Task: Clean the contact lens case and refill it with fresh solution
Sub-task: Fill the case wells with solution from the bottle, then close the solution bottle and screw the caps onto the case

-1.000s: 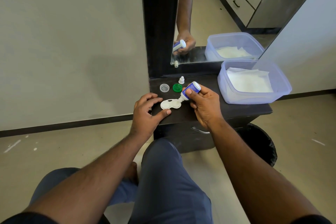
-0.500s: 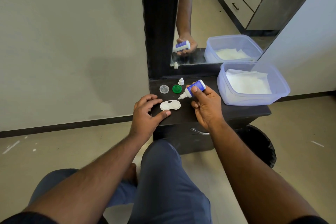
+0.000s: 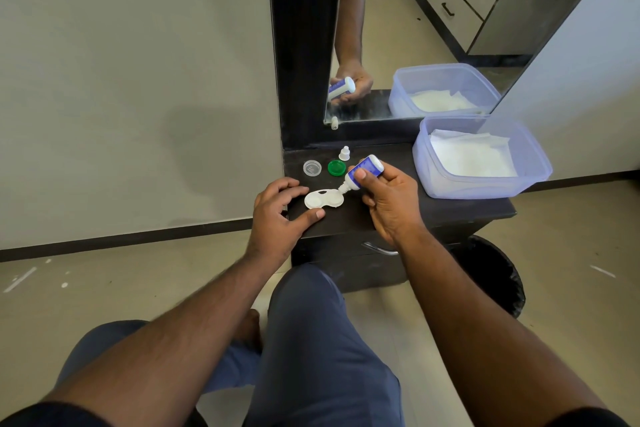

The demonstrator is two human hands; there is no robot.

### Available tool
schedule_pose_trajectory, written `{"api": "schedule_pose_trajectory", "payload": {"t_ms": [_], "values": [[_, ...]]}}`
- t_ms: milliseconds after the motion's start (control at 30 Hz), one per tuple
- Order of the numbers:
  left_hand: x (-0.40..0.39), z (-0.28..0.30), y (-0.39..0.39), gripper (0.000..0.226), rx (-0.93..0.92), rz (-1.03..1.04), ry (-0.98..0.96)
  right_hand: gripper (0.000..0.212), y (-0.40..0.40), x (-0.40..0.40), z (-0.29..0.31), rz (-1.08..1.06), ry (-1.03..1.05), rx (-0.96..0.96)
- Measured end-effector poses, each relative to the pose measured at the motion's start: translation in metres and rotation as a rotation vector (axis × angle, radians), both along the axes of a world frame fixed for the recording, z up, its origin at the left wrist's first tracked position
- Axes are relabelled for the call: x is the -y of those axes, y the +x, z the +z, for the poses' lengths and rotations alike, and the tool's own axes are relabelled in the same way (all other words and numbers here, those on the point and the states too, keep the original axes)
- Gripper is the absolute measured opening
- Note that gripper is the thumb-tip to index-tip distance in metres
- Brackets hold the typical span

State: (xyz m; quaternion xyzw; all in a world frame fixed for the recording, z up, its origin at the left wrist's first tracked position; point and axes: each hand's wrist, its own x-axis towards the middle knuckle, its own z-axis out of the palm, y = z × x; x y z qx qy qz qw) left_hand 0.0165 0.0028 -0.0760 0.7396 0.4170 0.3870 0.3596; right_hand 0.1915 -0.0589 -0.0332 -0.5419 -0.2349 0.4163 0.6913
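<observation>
Nearest the viewer, the left hand rests on the front left corner of the dark bench, fingers loosely curled around the near and left side of the white contact lens case, thumb tip just beside it; whether the fingers actually touch the case cannot be told. The case lies flat with both wells uncapped. At the case's right end, the right hand grips the small blue-and-white solution bottle, tilted nozzle-down, its tip at or just over the right well. Likely failure: too hard a squeeze overfills the shallow well and floods the bench; an unsteadied case could slide under the nozzle, or the tip could touch the plastic and be contaminated. Behind the case sit the clear cap, the green cap and the white bottle cap, all within reach of a sweeping wrist. Farther right of the case stands the tissue-lined plastic tub.
</observation>
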Motion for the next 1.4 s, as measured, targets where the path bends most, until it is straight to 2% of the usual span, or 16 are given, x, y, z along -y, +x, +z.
{"api": "schedule_pose_trajectory", "payload": {"t_ms": [133, 533, 667, 800, 933, 1033, 1100, 1167, 1400], "values": [[0.001, 0.001, 0.001, 0.042, -0.004, 0.008, 0.001, 0.013, 0.000, 0.000, -0.001, 0.007, 0.008, -0.004], [0.003, 0.004, -0.001, 0.042, -0.021, 0.013, -0.025, 0.025, 0.001, 0.000, -0.001, -0.012, -0.050, 0.013], [0.004, 0.007, -0.001, 0.043, -0.029, 0.020, -0.041, 0.014, 0.000, 0.003, 0.004, -0.009, -0.032, -0.022], [0.005, 0.010, -0.003, 0.046, -0.027, 0.002, -0.084, 0.006, 0.002, 0.003, 0.008, -0.037, 0.060, -0.177], [0.007, 0.023, -0.007, 0.036, 0.110, 0.034, -0.230, 0.012, 0.005, 0.003, 0.010, -0.120, 0.104, -0.317], [0.000, 0.037, -0.005, 0.022, 0.257, 0.218, -0.256, 0.014, 0.006, 0.003, 0.010, -0.139, 0.103, -0.334], [-0.009, 0.049, 0.002, 0.016, 0.213, 0.273, -0.153, 0.007, 0.006, 0.004, 0.010, -0.121, 0.095, -0.331], [-0.018, 0.063, 0.014, 0.015, 0.131, 0.214, -0.067, 0.002, 0.008, 0.005, 0.010, -0.099, 0.079, -0.329], [-0.049, 0.086, 0.076, 0.027, -0.333, -0.057, -0.027, 0.032, 0.012, 0.004, 0.006, -0.054, 0.119, -0.372]]}}
